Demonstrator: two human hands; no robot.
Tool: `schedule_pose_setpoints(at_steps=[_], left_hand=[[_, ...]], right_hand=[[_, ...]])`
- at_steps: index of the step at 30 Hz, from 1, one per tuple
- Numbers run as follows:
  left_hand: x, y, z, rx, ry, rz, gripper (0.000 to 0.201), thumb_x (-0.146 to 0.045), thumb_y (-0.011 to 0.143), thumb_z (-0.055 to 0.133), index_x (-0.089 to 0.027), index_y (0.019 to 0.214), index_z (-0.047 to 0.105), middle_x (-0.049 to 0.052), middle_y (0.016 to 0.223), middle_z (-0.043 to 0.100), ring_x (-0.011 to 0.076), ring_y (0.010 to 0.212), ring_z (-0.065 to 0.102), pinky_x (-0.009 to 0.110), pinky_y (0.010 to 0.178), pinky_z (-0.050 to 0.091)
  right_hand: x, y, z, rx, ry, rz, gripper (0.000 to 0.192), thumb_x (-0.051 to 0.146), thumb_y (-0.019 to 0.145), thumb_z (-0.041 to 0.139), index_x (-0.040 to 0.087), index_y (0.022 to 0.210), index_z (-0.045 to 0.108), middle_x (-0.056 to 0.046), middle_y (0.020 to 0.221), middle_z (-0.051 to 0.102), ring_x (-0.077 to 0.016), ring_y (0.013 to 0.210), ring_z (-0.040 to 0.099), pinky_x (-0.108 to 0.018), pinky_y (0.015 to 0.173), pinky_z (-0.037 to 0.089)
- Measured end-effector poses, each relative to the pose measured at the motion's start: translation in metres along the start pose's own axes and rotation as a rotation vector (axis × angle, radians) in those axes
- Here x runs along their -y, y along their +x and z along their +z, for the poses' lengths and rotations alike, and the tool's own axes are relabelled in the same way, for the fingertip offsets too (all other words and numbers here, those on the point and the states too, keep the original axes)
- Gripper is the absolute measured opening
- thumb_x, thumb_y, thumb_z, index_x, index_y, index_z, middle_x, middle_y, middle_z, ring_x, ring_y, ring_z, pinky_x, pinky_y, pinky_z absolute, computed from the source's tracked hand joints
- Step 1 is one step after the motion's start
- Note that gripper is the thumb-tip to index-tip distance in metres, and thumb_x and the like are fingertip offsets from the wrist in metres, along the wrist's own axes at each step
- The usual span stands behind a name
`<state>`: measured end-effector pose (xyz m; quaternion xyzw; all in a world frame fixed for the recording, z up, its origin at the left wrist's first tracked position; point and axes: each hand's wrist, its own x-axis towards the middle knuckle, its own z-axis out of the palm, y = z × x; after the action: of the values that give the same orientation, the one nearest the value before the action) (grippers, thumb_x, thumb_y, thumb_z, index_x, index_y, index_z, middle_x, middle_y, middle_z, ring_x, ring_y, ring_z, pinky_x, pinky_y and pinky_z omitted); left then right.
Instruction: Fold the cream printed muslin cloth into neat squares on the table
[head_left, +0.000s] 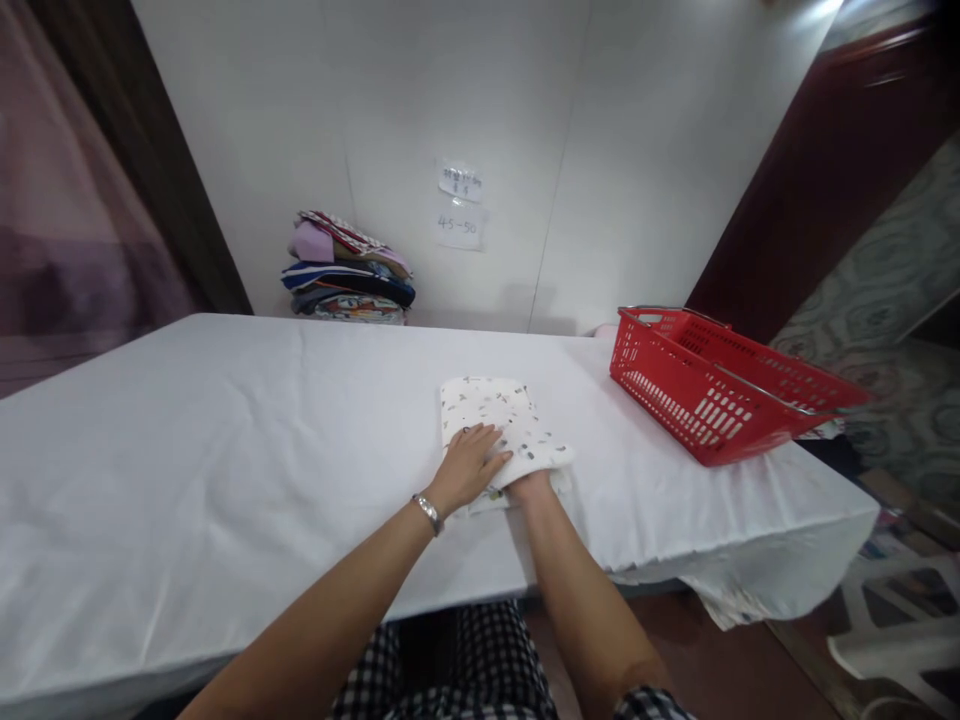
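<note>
A white cloth with a small scattered print (491, 400) lies folded on the table in front of me. My left hand (471, 465) rests flat on top of it, palm down, fingers stretched toward the right. My right hand (531, 485) is tucked under the near right part of the cloth, between its layers, with only the wrist and back edge showing. Its fingers are covered by the fabric. The cloth bulges up over that hand.
A white-covered table (247, 450) spreads out on both sides. On the right stands a red plastic basket (675, 390). A stack of folded clothes (349, 275) sits at the back left by the wall, where paper labels (460, 222) hang. A white plastic stool (892, 640) is at lower right.
</note>
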<state>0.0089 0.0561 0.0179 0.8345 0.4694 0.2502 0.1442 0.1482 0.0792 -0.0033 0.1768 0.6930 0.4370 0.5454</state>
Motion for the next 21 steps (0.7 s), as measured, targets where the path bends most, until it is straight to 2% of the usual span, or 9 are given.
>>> schedule_pose_setpoints(at_steps=[1,2,4,6,8,10,13,16,21], left_hand=[[-0.001,-0.004,0.0,0.008,0.016,0.037,0.053,-0.052,0.091,0.037,-0.021,0.134,0.046,0.011,0.142,0.044,0.0281,0.136,0.031,0.054,0.111,0.021],[-0.001,-0.009,0.002,0.017,0.035,0.076,0.054,-0.052,0.09,0.041,-0.021,0.134,0.045,0.01,0.143,0.044,0.0285,0.136,0.031,0.055,0.111,0.02],[-0.002,-0.02,0.007,0.03,0.078,0.137,0.056,-0.048,0.085,0.051,-0.022,0.134,0.045,0.01,0.143,0.044,0.029,0.135,0.032,0.056,0.111,0.018],[-0.001,-0.029,0.012,0.014,0.123,0.153,0.055,-0.038,0.082,0.057,-0.021,0.134,0.046,0.011,0.141,0.045,0.0293,0.134,0.035,0.055,0.112,0.018],[0.0,-0.036,0.016,-0.018,0.156,0.142,0.053,-0.026,0.08,0.057,-0.02,0.132,0.048,0.011,0.14,0.047,0.0294,0.132,0.037,0.054,0.112,0.019],[0.004,-0.041,0.015,-0.052,0.168,0.124,0.054,-0.017,0.078,0.054,-0.019,0.131,0.049,0.011,0.139,0.048,0.0287,0.131,0.039,0.052,0.112,0.021],[0.012,-0.051,0.012,-0.096,0.166,0.075,0.056,-0.01,0.075,0.052,-0.021,0.13,0.05,0.01,0.138,0.05,0.028,0.131,0.04,0.051,0.111,0.026],[0.019,-0.061,0.013,-0.148,0.161,-0.007,0.056,-0.011,0.074,0.054,-0.02,0.129,0.05,0.011,0.139,0.047,0.0294,0.132,0.038,0.048,0.106,0.036],[0.026,-0.062,0.008,-0.175,0.118,-0.1,0.052,-0.009,0.071,0.053,-0.021,0.121,0.057,0.009,0.133,0.054,0.0261,0.125,0.047,0.04,0.103,0.043]], right_hand=[[0.009,-0.007,0.007,-0.213,0.308,0.294,0.039,0.03,0.096,0.034,0.008,0.116,0.059,-0.012,0.111,0.066,-0.0142,0.099,0.06,-0.033,0.092,0.044],[0.019,-0.015,0.014,-0.586,0.823,0.688,0.038,0.028,0.095,0.035,0.008,0.11,0.064,-0.013,0.106,0.069,-0.0164,0.1,0.062,-0.032,0.092,0.045],[0.037,-0.031,0.032,-1.017,1.767,0.911,0.05,0.034,0.096,0.022,0.012,0.117,0.062,-0.014,0.111,0.067,-0.0206,0.104,0.062,-0.038,0.089,0.048],[0.048,-0.044,0.047,-1.125,2.53,0.918,0.061,0.045,0.095,0.014,0.012,0.121,0.058,-0.016,0.114,0.065,-0.0249,0.106,0.061,-0.044,0.086,0.049],[0.053,-0.052,0.057,-1.032,2.952,0.934,0.061,0.052,0.091,0.025,0.011,0.124,0.055,-0.017,0.113,0.065,-0.0275,0.104,0.062,-0.045,0.082,0.051],[0.054,-0.054,0.064,-0.89,3.005,1.07,0.057,0.047,0.082,0.046,0.012,0.127,0.052,-0.015,0.108,0.066,-0.027,0.094,0.064,-0.043,0.076,0.053],[0.057,-0.053,0.07,-0.75,2.646,1.271,0.057,0.035,0.072,0.056,0.016,0.125,0.055,-0.009,0.103,0.066,-0.0211,0.079,0.063,-0.039,0.075,0.052],[0.061,-0.051,0.076,-0.702,2.323,1.221,0.047,0.037,0.075,0.05,0.017,0.115,0.062,-0.006,0.099,0.065,-0.0194,0.079,0.06,-0.039,0.082,0.049],[0.061,-0.051,0.058,-0.587,2.234,1.164,0.048,0.036,0.078,0.048,0.015,0.119,0.06,-0.01,0.107,0.063,-0.0217,0.087,0.059,-0.038,0.086,0.047]])
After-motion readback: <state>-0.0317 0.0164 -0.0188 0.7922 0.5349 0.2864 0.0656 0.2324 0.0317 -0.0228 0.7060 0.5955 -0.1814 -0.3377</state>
